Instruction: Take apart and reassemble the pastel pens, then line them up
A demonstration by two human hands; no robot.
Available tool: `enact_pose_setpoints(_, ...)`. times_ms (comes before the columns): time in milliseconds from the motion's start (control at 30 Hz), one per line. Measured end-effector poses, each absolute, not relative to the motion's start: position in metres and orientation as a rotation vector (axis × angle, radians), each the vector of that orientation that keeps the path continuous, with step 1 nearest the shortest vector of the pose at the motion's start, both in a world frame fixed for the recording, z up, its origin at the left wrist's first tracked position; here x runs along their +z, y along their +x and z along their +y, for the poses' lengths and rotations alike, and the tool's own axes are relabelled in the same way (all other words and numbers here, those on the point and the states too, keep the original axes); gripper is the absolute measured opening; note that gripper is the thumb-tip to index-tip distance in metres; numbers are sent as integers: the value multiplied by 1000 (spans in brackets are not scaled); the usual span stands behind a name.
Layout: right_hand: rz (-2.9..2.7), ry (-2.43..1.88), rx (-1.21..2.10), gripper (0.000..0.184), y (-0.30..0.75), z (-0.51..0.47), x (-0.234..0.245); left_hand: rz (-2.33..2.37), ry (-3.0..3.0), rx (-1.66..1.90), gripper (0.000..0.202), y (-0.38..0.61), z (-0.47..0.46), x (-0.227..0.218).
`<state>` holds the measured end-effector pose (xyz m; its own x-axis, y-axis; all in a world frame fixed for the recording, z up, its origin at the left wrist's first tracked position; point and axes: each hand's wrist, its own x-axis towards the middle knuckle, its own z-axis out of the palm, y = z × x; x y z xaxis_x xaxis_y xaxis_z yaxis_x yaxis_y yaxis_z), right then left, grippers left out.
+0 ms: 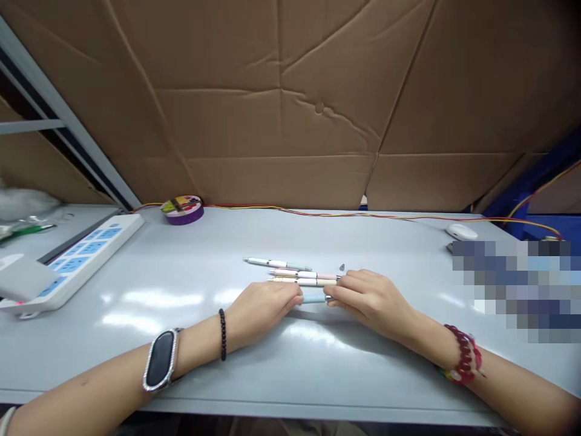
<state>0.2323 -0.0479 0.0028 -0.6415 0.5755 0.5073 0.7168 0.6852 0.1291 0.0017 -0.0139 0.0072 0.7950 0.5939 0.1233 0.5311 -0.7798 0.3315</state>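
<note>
Both of my hands rest on the grey table, pinching the two ends of a light blue pen. My left hand grips its left end with closed fingers. My right hand grips its right end, fingers curled. Just beyond my fingers lie three more pens side by side: a greenish one, a pink one and a cream one. A tiny dark pen part lies near the pink pen's tip.
A white power strip lies at the left. A purple tape roll sits at the back. A white mouse is at the right, beside a blurred patch. Coloured wires run along the cardboard wall.
</note>
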Motion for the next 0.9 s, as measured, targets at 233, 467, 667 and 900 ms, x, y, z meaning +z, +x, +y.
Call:
enact_pose_setpoints(233, -2471, -994, -395, 26, 234, -47, 4, 932, 2659, 275, 23, 0, -12, 10)
enact_pose_setpoints(467, -2450, -1015, -316, 23, 235, -46, 2, 836, 2667, 414, 16, -1, -12, 7)
enact_pose_setpoints(667, -2433, -968, -201, 21, 233, -47, 0, 538, 2831, 384, 40, -3, -10, 5)
enact_pose_setpoints(900, -2429, -982, 8, 28, 231, -51, 2, 545, 2780, 459, 31, -3, -10, 5)
